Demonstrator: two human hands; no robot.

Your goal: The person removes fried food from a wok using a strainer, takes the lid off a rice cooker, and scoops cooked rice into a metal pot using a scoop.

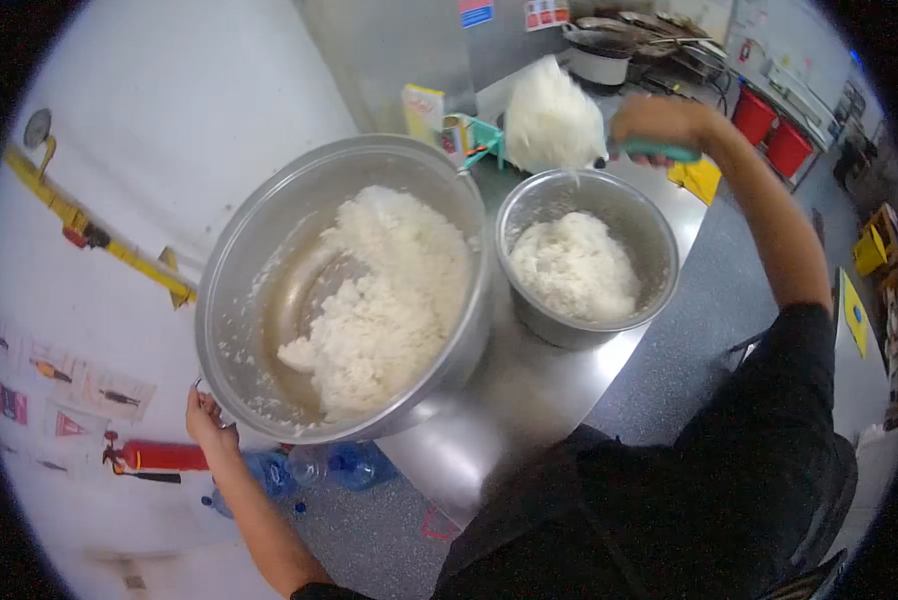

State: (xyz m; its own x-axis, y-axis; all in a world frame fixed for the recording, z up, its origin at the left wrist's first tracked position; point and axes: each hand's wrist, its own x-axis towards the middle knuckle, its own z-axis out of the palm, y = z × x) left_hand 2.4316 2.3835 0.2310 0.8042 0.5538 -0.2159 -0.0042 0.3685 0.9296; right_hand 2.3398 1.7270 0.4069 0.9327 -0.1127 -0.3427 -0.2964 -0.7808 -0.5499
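My left hand (209,418) grips the side handle of a large metal pot (231,235), which is tilted and partly filled with white rice (399,290). My right hand (664,125), raised at the upper right, is closed around a green handle (661,150). A blurred white mass of rice (554,118) shows left of that hand, over the far rim of a smaller metal pot (669,250); what carries it is hard to make out. More rice (576,267) lies inside the smaller pot. Both pots are at the steel table (529,390).
Behind the pots stand a green basket (484,140) and a yellow packet (424,110). A yellow cloth (697,180) lies near the table's right edge. Pans (599,65) and red bins (754,115) are farther back. Below left are a fire extinguisher (164,456) and water bottles (354,465).
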